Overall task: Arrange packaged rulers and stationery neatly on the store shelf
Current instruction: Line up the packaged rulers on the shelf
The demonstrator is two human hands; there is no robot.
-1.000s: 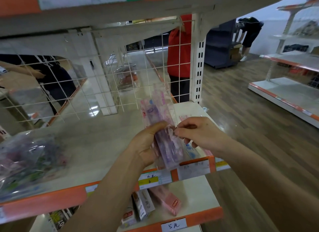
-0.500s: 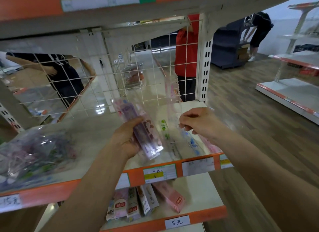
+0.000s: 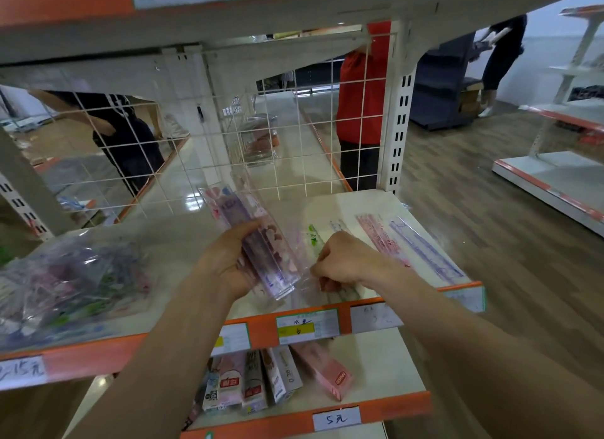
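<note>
My left hand grips a stack of packaged rulers in clear wrap with pink and purple print, held tilted above the white shelf. My right hand is curled just right of the stack, its fingertips pinching the clear wrap at the lower end of a green-printed ruler lying on the shelf. Farther right, pink and blue packaged rulers lie flat side by side near the shelf's right end.
A clear bag of mixed stationery lies on the shelf's left. A wire grid backs the shelf. Boxed goods stand on the lower shelf. People stand behind the grid and in the right aisle.
My right hand came down from holding a ruler upright to the shelf surface beside the stack. My left hand keeps the stack, now slightly lower and closer to the right hand.
</note>
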